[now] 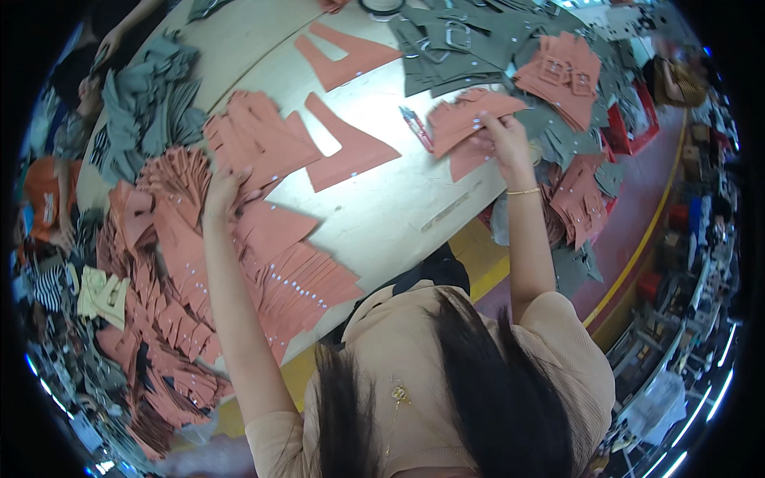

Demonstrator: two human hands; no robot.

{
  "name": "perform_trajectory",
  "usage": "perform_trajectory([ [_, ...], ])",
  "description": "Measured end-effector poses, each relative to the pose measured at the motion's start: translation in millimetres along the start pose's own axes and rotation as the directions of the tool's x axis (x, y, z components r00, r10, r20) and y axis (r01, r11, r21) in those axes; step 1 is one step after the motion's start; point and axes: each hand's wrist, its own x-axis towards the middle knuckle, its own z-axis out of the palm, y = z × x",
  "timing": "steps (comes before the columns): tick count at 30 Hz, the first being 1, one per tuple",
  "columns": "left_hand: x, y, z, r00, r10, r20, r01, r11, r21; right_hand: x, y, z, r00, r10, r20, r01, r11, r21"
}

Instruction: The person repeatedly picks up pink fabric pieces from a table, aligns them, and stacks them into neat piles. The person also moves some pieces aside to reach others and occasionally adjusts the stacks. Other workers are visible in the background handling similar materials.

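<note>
My right hand (510, 137) pinches the edge of a coral fabric piece (470, 123) at the right of the table, with another coral piece below it. Over on the left, my left hand (225, 190) is closed on the edge of a stack of coral fabric pieces (259, 143); some of its fingers are hidden by cloth. Two flat cut pieces lie between my hands: a nearer coral panel (351, 159) and a farther coral panel (347, 68). Small white stickers mark many pieces. Thread snips (416, 129) lie beside the piece in my right hand.
Fanned coral pieces (299, 279) cover the table's near left. Grey-green fabric (151, 111) is heaped behind them. Grey-green pieces with buckles (450, 48) and coral pieces with buckles (562, 76) lie at the far right, near a red crate (637, 127). Other people work at left.
</note>
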Motion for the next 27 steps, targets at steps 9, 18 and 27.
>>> perform_trajectory([
  [9, -5, 5, 2, 1.000, 0.003, 0.017, -0.003, 1.000, 0.006, -84, 7, 46, 0.813, 0.139, 0.566, -0.182, 0.983, 0.019],
  [18, -7, 7, 6, 0.999, 0.028, 0.026, -0.028, 0.999, 0.029, -26, 3, -25, 0.956, -0.188, 0.226, 0.277, 0.317, -0.907],
  [27, -10, 6, 6, 0.999, 0.034, 0.021, -0.034, 0.999, -0.032, 44, 1, -51, 0.988, -0.152, 0.018, 0.043, 0.157, -0.987],
])
